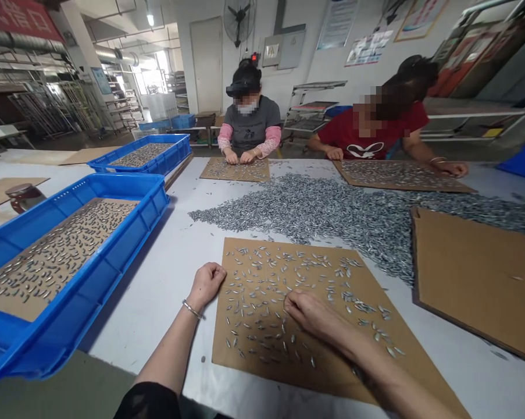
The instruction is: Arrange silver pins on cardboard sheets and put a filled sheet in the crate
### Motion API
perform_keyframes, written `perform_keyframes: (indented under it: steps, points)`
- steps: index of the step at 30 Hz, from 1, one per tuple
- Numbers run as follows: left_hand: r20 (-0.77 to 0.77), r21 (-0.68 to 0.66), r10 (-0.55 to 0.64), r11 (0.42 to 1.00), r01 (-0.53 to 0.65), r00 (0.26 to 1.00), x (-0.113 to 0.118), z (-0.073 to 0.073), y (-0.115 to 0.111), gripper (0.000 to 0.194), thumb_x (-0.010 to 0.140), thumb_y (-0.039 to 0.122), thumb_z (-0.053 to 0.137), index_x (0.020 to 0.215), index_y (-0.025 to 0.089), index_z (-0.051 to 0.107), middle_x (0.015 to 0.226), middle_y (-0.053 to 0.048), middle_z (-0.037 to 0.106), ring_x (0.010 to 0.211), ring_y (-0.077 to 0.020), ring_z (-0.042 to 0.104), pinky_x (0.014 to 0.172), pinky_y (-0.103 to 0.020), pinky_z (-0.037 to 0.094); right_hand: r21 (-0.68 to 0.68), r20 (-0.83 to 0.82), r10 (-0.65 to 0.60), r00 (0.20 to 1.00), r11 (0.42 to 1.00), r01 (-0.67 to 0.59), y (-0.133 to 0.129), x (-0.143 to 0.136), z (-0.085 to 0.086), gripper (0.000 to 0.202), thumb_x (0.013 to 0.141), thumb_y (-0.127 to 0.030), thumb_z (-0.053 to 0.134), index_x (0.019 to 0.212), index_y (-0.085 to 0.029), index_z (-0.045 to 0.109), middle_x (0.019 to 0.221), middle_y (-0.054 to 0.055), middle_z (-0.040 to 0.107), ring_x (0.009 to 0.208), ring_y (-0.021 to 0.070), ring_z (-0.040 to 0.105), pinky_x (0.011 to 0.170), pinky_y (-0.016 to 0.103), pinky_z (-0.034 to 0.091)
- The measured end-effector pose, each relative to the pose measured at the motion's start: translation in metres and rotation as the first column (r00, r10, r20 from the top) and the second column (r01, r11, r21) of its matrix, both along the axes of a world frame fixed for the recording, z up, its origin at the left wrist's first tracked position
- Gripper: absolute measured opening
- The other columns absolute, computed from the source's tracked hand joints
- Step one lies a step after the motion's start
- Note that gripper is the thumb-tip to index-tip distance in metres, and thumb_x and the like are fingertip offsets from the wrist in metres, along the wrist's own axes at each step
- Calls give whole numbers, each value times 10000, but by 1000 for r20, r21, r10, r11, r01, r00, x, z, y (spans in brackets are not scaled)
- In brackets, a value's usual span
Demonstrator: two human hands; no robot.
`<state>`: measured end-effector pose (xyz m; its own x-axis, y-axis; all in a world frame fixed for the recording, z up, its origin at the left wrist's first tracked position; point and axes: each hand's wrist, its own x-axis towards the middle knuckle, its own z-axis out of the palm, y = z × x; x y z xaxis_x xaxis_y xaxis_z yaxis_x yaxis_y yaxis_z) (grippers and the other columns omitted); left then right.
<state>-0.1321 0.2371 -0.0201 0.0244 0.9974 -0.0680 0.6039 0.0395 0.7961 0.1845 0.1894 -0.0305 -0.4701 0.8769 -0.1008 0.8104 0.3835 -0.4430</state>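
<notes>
In front of me a brown cardboard sheet (262,343) lies on the white table, scattered with small spindle-shaped grey metal pieces (266,285). Some are spread singly; others sit in little clumps toward the sheet's right side. My left hand (209,280), a bracelet at its wrist, is closed at the sheet's left edge, its fingertips hidden. Over the middle of the sheet my right hand (304,309) is closed, fingertips down among the pieces. Whatever either hand holds is hidden. Beyond the sheet spreads a large heap of the same metal pieces (332,206).
At the left stand a blue tray (144,218) with a piece-covered sheet inside and a farther blue tray (181,148). Stacked cardboard (475,279) lies at right. Two co-workers, one in grey (251,125) and one in red (367,139), sit across the table over their own sheets.
</notes>
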Motion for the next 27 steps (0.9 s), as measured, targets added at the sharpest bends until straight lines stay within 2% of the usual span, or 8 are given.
perform_keyframes:
  steps: [6, 12, 15, 18, 21, 24, 27]
  points:
    - [-22, 12, 1, 1000, 0, 1000, -1, 4, 0, 208, 857, 351, 571, 782, 192, 682, 773, -26, 686, 735, -179, 596, 696, -279, 429, 81, 16, -65, 998, 995, 64, 11, -7, 11, 275, 1023, -292, 425, 808, -229, 584, 881, 72, 682, 815, 217, 643, 740, 321, 440]
    - [-21, 5, -5, 1000, 5, 1000, -2, 8, -1, 248, 871, 389, 561, 789, 189, 683, 782, -29, 693, 741, -179, 602, 685, -272, 433, 42, 94, -58, 994, 998, 54, 18, -20, 25, 268, 1023, -268, 436, 815, -215, 597, 928, 83, 688, 832, 207, 635, 739, 312, 403]
    - [-20, 3, -8, 1000, 8, 1000, -3, 8, 0, 254, 872, 394, 561, 789, 188, 684, 778, -30, 693, 739, -180, 604, 686, -274, 436, 22, 79, -62, 995, 998, 60, 20, -13, 24, 252, 1013, -254, 437, 843, -213, 618, 948, 85, 696, 856, 212, 638, 744, 313, 403]
    - [-18, 4, -11, 1000, 11, 1000, -3, 9, 0, 258, 872, 399, 561, 787, 186, 680, 778, -34, 693, 740, -182, 605, 686, -278, 438, -4, 49, -10, 999, 1000, 10, 21, -8, 19, 201, 981, -241, 481, 854, -218, 635, 960, 71, 703, 856, 201, 639, 739, 301, 399]
    - [-14, 5, -12, 1000, 12, 1000, -2, 9, -1, 266, 875, 405, 557, 785, 185, 679, 785, -38, 701, 740, -184, 609, 686, -279, 444, 17, 82, 17, 997, 1000, -18, 20, -12, 13, 232, 996, -249, 459, 849, -215, 636, 958, 72, 700, 845, 199, 632, 758, 307, 396]
    - [-16, 6, -11, 1000, 11, 1000, -1, 10, -1, 266, 875, 401, 558, 788, 184, 685, 792, -41, 705, 748, -186, 614, 692, -281, 448, 37, 122, -3, 993, 999, -2, 19, -15, 11, 252, 1005, -253, 440, 834, -209, 619, 924, 78, 688, 828, 199, 624, 756, 305, 385]
    - [-25, 5, -5, 1000, 5, 1000, -1, 10, -1, 253, 872, 390, 566, 794, 183, 690, 804, -43, 710, 763, -189, 622, 705, -284, 450, -43, 113, -50, 992, 998, 56, 16, -12, 13, 219, 981, -224, 467, 806, -211, 598, 883, 72, 692, 807, 197, 621, 704, 295, 353]
